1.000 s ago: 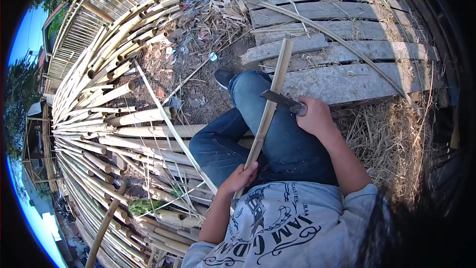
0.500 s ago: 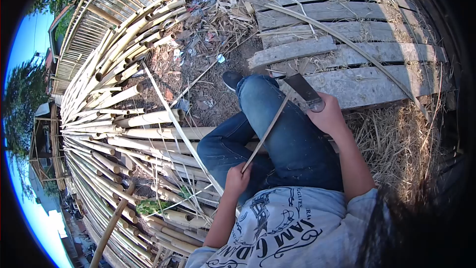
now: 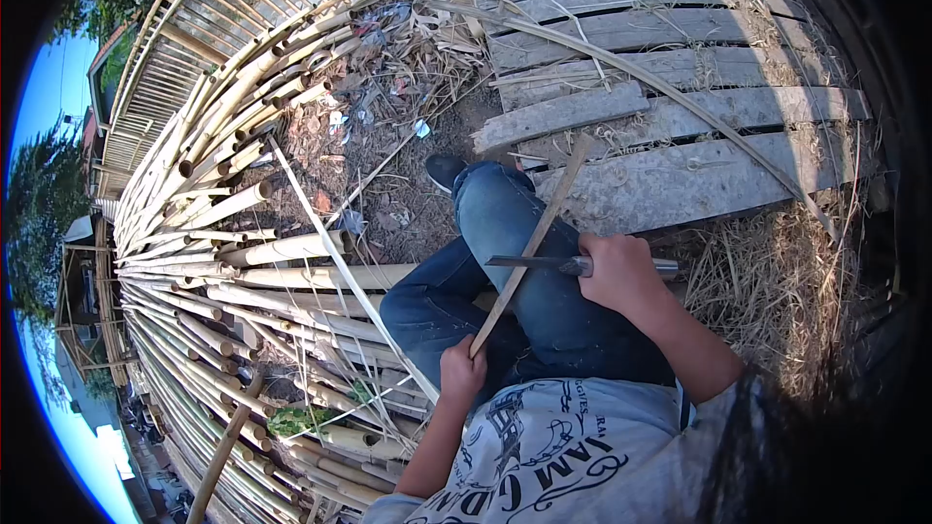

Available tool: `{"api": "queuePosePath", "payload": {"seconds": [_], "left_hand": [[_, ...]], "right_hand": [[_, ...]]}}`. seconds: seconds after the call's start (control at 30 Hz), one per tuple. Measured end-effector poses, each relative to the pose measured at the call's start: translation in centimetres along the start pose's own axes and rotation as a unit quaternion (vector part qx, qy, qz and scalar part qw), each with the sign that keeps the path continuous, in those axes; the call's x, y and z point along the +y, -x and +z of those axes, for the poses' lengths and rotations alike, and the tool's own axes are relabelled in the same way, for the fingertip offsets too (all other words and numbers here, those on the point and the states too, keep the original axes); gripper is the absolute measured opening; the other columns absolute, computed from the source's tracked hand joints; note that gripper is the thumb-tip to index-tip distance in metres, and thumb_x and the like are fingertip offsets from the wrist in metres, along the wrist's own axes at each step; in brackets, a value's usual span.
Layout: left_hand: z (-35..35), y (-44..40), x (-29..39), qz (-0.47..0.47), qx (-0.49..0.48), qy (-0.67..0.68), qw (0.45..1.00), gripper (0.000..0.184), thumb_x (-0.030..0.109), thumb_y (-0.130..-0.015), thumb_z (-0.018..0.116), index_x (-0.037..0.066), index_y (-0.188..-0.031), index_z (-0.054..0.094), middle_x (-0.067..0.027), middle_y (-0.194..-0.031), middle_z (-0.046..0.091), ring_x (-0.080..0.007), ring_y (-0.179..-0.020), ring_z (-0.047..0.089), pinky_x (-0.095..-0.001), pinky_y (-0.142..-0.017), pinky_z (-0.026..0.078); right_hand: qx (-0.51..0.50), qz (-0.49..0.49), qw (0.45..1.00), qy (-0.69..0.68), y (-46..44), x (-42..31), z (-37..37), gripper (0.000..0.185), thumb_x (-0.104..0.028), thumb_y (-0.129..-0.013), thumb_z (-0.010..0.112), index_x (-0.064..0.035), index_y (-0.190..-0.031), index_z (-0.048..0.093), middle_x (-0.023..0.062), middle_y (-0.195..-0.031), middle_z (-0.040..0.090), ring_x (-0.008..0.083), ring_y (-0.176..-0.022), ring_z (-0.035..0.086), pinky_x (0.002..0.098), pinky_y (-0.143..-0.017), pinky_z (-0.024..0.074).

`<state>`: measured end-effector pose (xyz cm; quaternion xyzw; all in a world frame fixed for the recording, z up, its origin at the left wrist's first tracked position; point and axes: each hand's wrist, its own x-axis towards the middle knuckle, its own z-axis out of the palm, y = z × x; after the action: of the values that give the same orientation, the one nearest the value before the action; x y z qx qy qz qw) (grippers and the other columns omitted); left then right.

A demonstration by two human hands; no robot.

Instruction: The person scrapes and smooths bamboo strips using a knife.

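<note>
My left hand [image 3: 463,371] is closed on the lower end of a flat bamboo strip [image 3: 557,196], low in front of my lap. From there the strip slants up and away across my raised knee [image 3: 495,209]. My right hand [image 3: 617,274] grips the handle of a broad-bladed cleaver [image 3: 549,262], with the handle's butt sticking out behind the fist. The blade is seen nearly edge-on, pointing left and crossing the strip near its middle. Whether the edge bites into the strip I cannot tell.
Many cut bamboo poles [image 3: 291,250] lie piled on the left. A weathered plank platform [image 3: 680,170] spans the upper right, with a long strip [image 3: 670,87] across it. Bamboo shavings [image 3: 437,58] litter the ground ahead; dry straw [image 3: 767,281] lies to the right.
My right hand has moved left and toward me, turning the cleaver from broad side to nearly edge-on across the strip. The strip now shows its wider face; my left hand stays nearly in place.
</note>
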<state>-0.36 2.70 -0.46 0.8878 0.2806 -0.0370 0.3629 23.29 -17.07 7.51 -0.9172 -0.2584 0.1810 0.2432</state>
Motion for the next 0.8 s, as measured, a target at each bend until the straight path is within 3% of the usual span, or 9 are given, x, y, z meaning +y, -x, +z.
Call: {"api": "queuePosePath", "payload": {"seconds": [0.1,0.23,0.37,0.5,0.7,0.8], "left_hand": [[-0.1,0.2,0.0,-0.002,0.002,0.001,1.000,0.018,0.017,-0.085,0.059,0.001,-0.076,0.057,-0.0255,-0.065,0.056,-0.0465,-0.065,0.057,-0.0509,-0.056,0.044],[-0.2,0.4,0.3,-0.003,0.005,0.004,1.000,0.018,0.016,-0.085,0.058,0.002,-0.075,0.057,-0.0254,-0.066,0.056,-0.0464,-0.067,0.057,-0.0506,-0.057,0.044],[-0.2,0.2,0.2,-0.020,-0.004,0.007,1.000,0.018,0.016,-0.085,0.058,0.001,-0.075,0.056,-0.0252,-0.067,0.057,-0.0465,-0.067,0.057,-0.0502,-0.057,0.044],[-0.2,0.1,0.5,-0.009,-0.002,0.012,1.000,0.019,0.017,-0.085,0.058,0.001,-0.075,0.056,-0.0251,-0.067,0.057,-0.0466,-0.068,0.057,-0.0503,-0.057,0.044],[-1.4,0.1,1.7,-0.038,-0.022,0.005,0.999,0.024,0.021,-0.088,0.057,0.000,-0.077,0.059,-0.0261,-0.069,0.057,-0.0466,-0.070,0.058,-0.0498,-0.059,0.044],[-2.5,0.5,3.4,-0.088,-0.091,0.013,0.992,0.030,0.026,-0.091,0.057,-0.001,-0.078,0.062,-0.0264,-0.070,0.058,-0.0464,-0.071,0.058,-0.0482,-0.060,0.045]], "right_hand": [[0.068,0.001,0.996,-0.053,-1.1,0.8,-0.7,0.018,-0.017,-0.069,0.065,-0.0035,-0.081,0.065,0.0209,-0.070,0.063,0.0410,-0.072,0.064,0.0465,-0.066,0.0508],[0.173,0.081,0.966,-0.172,-3.3,0.4,-2.8,0.021,-0.019,-0.072,0.067,-0.0032,-0.086,0.066,0.0221,-0.076,0.065,0.0422,-0.078,0.063,0.0455,-0.067,0.0509],[0.177,0.062,0.968,-0.165,-3.3,-0.2,-2.4,0.019,-0.015,-0.073,0.064,-0.0005,-0.085,0.065,0.0231,-0.074,0.064,0.0430,-0.075,0.063,0.0461,-0.066,0.0498],[-0.046,-0.014,0.998,0.044,-0.6,-1.6,-0.3,0.017,-0.017,-0.072,0.062,-0.0039,-0.082,0.065,0.0218,-0.074,0.065,0.0394,-0.075,0.065,0.0491,-0.070,0.0515],[-0.004,-0.030,1.000,0.001,-0.6,-1.2,0.2,0.017,-0.013,-0.070,0.060,-0.0052,-0.084,0.066,0.0218,-0.073,0.065,0.0395,-0.074,0.065,0.0495,-0.070,0.0509],[0.016,-0.026,0.999,-0.029,-0.6,-0.8,0.4,0.018,-0.013,-0.070,0.060,-0.0046,-0.085,0.066,0.0222,-0.072,0.064,0.0403,-0.074,0.064,0.0497,-0.069,0.0506]]}}
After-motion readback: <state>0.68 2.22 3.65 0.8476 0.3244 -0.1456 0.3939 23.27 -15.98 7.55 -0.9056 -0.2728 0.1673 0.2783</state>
